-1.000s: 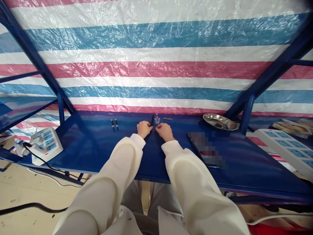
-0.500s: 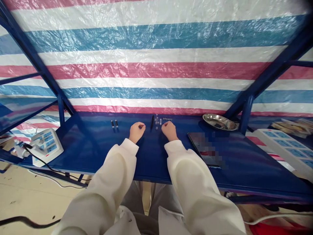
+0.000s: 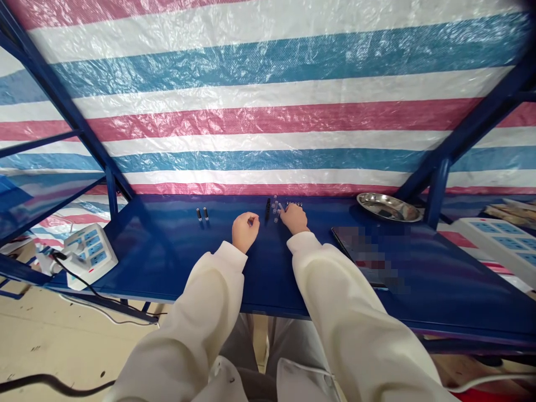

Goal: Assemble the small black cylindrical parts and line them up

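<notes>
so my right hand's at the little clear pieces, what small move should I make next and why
I'd probably pinch the clear piece at your right hand's fingertips and draw it gently aside, since other clear pieces lie close by. Your left hand is curled, apart from them; whether it holds anything is unclear.

Bright, diffuse light covers the blue workbench [image 3: 167, 262], leaving broad, soft-edged shadows on its left half, while the striped plastic tarpaulin [image 3: 268, 70] behind it breaks into crinkled white glare and the steel dish [image 3: 389, 207] at its far right carries hard highlights. Wide-angle distortion stretches the white power strip [image 3: 498, 245] beyond the bench's right end and splays the blue frame bars [image 3: 65, 96] above its two sides, with dark vignetting high above its right end. Pixelated blocks mask the dark-screened device [image 3: 349, 251] on the bench's right half; the clear plastic pieces [image 3: 275, 205] near its rear middle are too small to resolve.
</notes>
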Motion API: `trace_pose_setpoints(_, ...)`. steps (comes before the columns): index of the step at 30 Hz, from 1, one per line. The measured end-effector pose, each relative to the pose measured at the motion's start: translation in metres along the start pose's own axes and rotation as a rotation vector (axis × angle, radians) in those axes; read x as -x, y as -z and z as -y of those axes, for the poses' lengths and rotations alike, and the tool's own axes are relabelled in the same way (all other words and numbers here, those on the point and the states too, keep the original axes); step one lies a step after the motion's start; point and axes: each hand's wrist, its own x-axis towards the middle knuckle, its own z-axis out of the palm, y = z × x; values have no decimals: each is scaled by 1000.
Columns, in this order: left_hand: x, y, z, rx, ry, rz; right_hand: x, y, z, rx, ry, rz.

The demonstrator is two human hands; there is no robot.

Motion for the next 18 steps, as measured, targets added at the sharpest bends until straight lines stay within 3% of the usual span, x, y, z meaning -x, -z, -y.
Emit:
trace_pose_setpoints(14, 0, 2, -3, -7, 54, 35, 2, -4, -5, 84, 122, -43)
trace_pose_setpoints(18, 1, 2, -3, 3, 40, 52, 4, -1, -3, 81, 88, -19)
